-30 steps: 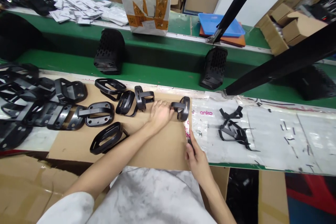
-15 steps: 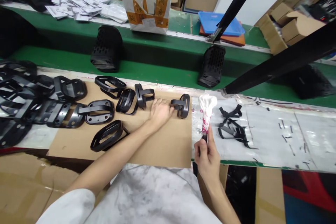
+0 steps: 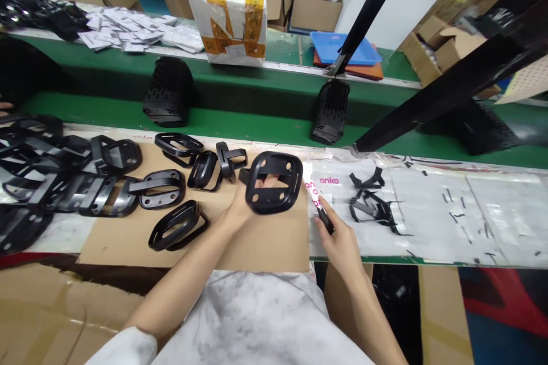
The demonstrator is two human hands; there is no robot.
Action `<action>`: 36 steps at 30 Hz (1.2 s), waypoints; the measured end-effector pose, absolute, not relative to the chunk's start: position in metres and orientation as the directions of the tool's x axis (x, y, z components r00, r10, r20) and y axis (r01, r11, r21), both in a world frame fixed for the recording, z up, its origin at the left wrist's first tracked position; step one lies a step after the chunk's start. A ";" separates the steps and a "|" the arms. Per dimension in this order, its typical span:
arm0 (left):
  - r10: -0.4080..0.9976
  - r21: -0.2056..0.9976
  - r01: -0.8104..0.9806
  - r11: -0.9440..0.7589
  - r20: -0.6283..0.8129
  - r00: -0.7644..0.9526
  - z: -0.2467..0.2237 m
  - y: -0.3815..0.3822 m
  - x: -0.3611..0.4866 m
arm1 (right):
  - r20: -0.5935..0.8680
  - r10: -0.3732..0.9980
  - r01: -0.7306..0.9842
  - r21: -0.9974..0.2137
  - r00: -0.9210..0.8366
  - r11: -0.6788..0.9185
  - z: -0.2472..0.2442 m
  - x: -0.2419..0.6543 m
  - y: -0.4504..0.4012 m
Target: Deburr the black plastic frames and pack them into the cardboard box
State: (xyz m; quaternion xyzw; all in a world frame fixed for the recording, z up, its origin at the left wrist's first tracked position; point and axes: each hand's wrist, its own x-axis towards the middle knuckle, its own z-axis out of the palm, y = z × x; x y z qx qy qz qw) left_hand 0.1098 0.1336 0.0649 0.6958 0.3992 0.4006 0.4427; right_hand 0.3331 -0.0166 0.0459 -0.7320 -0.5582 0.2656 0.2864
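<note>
My left hand [image 3: 243, 204] is closed around the strap side of a black plastic frame [image 3: 279, 201], lifted above the cardboard sheet [image 3: 240, 245]. The frame's flat face, with slots and round holes, is turned up and hides most of my fingers. In my right hand [image 3: 340, 239] is a black-handled tool [image 3: 326, 222], its far end covered in white plastic with pink print. That end sits close to the frame's right edge; whether they touch I cannot tell. Several similar black frames with strap loops [image 3: 161, 188] lie left of my left hand.
More black frames [image 3: 25, 159] are heaped at the far left. Cut black straps [image 3: 374, 205] and scraps lie on the white-covered bench at right. Behind, black perforated pieces [image 3: 169, 91] rest on the green surface [image 3: 248, 122]. A black slanted post [image 3: 411, 108] rises at right.
My left hand has picked up the black frame that was at the right of the cardboard and turned its flat face up. My right hand's tool has tilted left towards it.
</note>
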 end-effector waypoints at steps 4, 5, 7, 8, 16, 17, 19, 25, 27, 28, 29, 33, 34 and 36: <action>0.839 0.817 0.255 -0.517 0.425 0.340 0.100 0.121 0.095 | 0.103 0.970 0.715 -0.694 0.222 -0.090 0.046 0.335 -0.006; 0.816 0.786 0.258 -0.562 0.475 0.329 0.107 0.119 0.093 | 0.139 0.966 0.695 -0.717 0.216 -0.052 0.051 0.332 -0.002; 0.746 0.700 0.268 -0.662 0.583 0.321 0.116 0.117 0.092 | 0.178 0.971 0.578 -0.815 0.160 0.054 0.067 0.322 0.006; 0.712 0.661 0.270 -0.700 0.624 0.321 0.118 0.115 0.092 | 0.191 0.976 0.488 -0.865 0.108 0.116 0.077 0.316 0.010; 0.823 0.800 0.224 -0.556 0.493 0.281 0.115 0.100 0.087 | 0.346 0.938 0.308 -0.889 -0.037 0.340 0.111 0.273 0.043; 0.863 0.864 0.169 -0.474 0.419 0.281 0.116 0.098 0.083 | 0.367 0.930 0.330 -0.875 -0.027 0.355 0.111 0.272 0.045; 0.925 0.968 0.022 -0.249 0.231 0.300 0.118 0.094 0.074 | 0.411 0.911 0.366 -0.843 -0.032 0.394 0.111 0.273 0.050; 0.854 0.904 -0.255 0.342 -0.186 0.486 0.124 0.073 0.042 | 0.451 0.886 0.390 -0.800 -0.110 0.456 0.108 0.273 0.065; 0.829 0.883 -0.263 0.389 -0.212 0.517 0.126 0.065 0.030 | 0.426 0.885 0.415 -0.782 -0.188 0.465 0.104 0.271 0.070; 0.837 0.890 -0.246 0.383 -0.222 0.501 0.127 0.062 0.022 | 0.399 0.885 0.433 -0.772 -0.240 0.465 0.100 0.271 0.072; 0.858 0.906 -0.224 0.360 -0.227 0.461 0.129 0.059 0.013 | 0.366 0.884 0.452 -0.762 -0.291 0.464 0.096 0.271 0.074; 0.974 0.967 -0.159 0.197 -0.175 0.140 0.140 0.054 -0.043 | 0.274 0.885 0.511 -0.736 -0.376 0.445 0.067 0.284 0.080; 0.989 0.977 -0.154 0.148 -0.147 0.017 0.143 0.054 -0.062 | 0.260 0.891 0.529 -0.729 -0.372 0.434 0.057 0.291 0.081; 0.964 0.988 -0.149 0.035 -0.073 -0.256 0.151 0.057 -0.101 | 0.236 0.908 0.572 -0.714 -0.347 0.404 0.036 0.306 0.081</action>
